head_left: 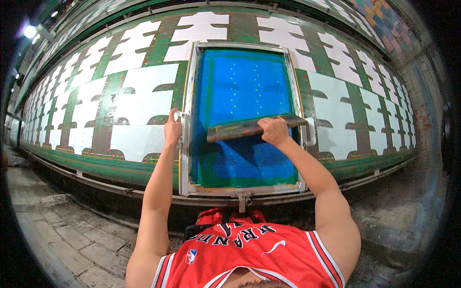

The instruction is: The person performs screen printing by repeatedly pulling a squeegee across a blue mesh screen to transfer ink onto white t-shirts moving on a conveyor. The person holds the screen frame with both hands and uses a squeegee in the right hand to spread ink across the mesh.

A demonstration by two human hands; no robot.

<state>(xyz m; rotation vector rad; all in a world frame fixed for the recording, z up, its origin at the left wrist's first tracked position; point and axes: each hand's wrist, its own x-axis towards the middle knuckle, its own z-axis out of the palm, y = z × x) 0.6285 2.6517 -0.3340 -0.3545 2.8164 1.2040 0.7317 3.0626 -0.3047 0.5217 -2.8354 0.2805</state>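
Observation:
In front of me a screen printing frame [187, 158] with a blue mesh [240, 91] rests on the long green table. Two dotted lines run up the mesh. My left hand [173, 127] is closed round the white handle [179, 115] on the frame's left side. My right hand [274, 130] grips a long, ink-stained squeegee [230, 129], which lies slantwise across the mesh and casts a shadow on it. The squeegee's right end reaches over the frame's right edge, near a second white handle [311, 132] that nobody holds.
White fabric pieces [144, 91] are laid in rows along the green table [110, 169], left and right of the frame. A metal rail with a bracket [242, 200] runs along the near edge. Brick paving [101, 247] lies below. Another table stands beyond.

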